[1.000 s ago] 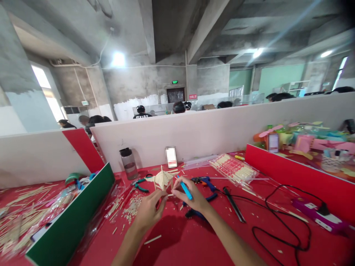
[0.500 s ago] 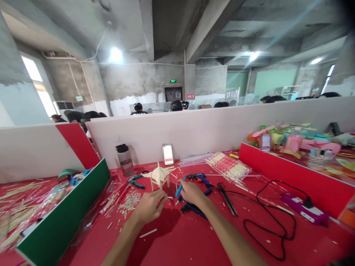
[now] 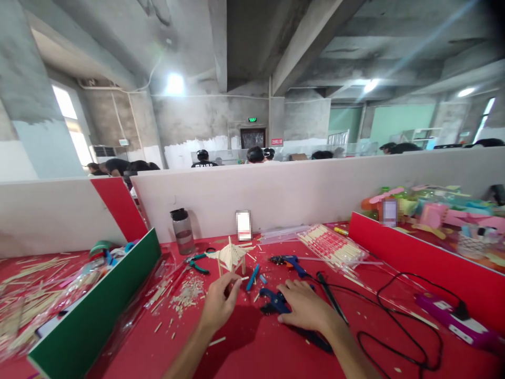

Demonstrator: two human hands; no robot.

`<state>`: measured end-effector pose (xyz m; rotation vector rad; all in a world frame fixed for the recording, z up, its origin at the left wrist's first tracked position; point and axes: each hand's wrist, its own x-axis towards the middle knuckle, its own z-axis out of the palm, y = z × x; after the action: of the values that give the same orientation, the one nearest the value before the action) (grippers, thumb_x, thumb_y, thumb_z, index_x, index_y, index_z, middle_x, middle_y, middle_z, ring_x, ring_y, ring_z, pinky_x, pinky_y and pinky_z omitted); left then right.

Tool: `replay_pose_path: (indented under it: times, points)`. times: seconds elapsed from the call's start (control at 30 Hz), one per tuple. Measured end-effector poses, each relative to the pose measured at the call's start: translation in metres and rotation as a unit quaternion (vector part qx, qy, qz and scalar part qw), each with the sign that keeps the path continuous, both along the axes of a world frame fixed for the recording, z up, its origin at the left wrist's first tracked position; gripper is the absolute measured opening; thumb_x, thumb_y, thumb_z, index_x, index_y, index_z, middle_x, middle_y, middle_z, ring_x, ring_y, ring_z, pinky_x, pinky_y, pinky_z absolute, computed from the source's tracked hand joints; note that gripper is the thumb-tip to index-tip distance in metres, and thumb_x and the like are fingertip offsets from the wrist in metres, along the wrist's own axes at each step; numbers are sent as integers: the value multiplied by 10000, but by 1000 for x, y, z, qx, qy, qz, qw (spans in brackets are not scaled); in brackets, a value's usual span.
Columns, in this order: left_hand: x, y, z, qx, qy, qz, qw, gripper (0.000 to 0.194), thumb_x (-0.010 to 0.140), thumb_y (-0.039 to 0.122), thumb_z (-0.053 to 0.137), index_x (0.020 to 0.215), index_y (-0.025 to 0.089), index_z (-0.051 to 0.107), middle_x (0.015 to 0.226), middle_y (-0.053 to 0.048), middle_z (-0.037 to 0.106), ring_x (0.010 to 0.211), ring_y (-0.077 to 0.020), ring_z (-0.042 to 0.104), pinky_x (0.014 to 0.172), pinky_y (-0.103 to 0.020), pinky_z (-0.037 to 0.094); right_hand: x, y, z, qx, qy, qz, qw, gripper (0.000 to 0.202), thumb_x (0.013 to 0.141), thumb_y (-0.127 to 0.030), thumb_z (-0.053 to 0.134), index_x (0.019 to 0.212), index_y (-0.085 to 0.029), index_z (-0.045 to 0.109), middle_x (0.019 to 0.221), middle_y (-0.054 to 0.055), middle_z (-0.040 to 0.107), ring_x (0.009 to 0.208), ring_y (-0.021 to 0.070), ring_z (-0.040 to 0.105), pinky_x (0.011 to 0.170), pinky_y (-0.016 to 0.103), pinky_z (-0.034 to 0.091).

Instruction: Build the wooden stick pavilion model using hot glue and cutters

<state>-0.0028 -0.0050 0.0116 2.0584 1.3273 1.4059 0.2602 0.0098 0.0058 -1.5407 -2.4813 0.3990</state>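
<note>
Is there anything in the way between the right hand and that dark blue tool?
Nothing that I can see. The right hand is right over the dark blue tool, covering part of it. The blue pen lies beyond the tool's head, to the left, so it isn't between them.

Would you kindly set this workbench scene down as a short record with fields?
Left hand: pinching a small stick
Right hand: fingers spread over the blue tool; contact unclear
Model: pale wood, peaked roof, standing on legs
Blue pen: lying right of the model
Glue gun: lying beyond the right hand
Bottle: standing, left of the phone
Table: red, littered with stick pieces
</note>
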Motion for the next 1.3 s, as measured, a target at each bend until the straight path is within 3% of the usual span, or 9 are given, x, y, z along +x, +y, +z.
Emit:
replay_pose_path:
  times: [0.13,0.27,0.4,0.53,0.7,0.93,1.3]
  points:
    - [4,-2,0,11,-40,21,999,291,955,400,513,814,177,635,634,24,513,572,-133,443,580,-231,353,-10,-7,19,9,124,20,992,354,871,-394,600,1182,-241,675,1204,131,671,1147,326,598,998,418,411]
    - [9,-7,5,20,-83,34,996,296,975,395,479,794,185,581,646,31,481,583,-129,426,575,-229,339,-27,-17,31,-69,339,51,937,368,964,-479,475,1249,-307,633,1246,56,672,1139,276,614,944,363,460]
    - [14,-10,10,7,-97,43,994,327,980,414,472,744,196,531,628,44,446,560,-121,403,556,-228,321,-49,-27,29,-140,435,70,886,347,972,-513,464,1117,-292,689,954,26,728,859,236,666,766,319,506]
    - [15,-6,6,-4,-72,45,996,325,985,419,458,752,199,517,648,40,476,585,-127,443,579,-228,343,-63,-30,21,-169,462,60,868,363,975,-513,462,1163,-271,656,907,26,707,835,220,660,773,319,506]
    - [12,-3,1,-10,-33,56,998,289,998,384,423,793,203,517,664,30,523,597,-136,492,591,-226,375,-65,-29,13,-162,456,57,873,368,981,-525,437,1100,-244,643,912,38,702,835,213,655,777,318,495]
    - [2,-2,4,45,116,86,988,175,990,285,408,863,225,513,749,1,627,631,-157,592,600,-230,394,-71,-31,10,-148,415,40,897,384,1007,-533,373,1073,-215,578,906,28,643,864,192,616,832,318,457]
    - [-1,0,3,72,157,86,981,147,981,228,399,871,233,495,766,-7,643,669,-162,632,625,-233,416,-71,-35,10,-122,406,47,904,383,1024,-516,328,1096,-215,553,913,32,627,867,189,606,838,314,452]
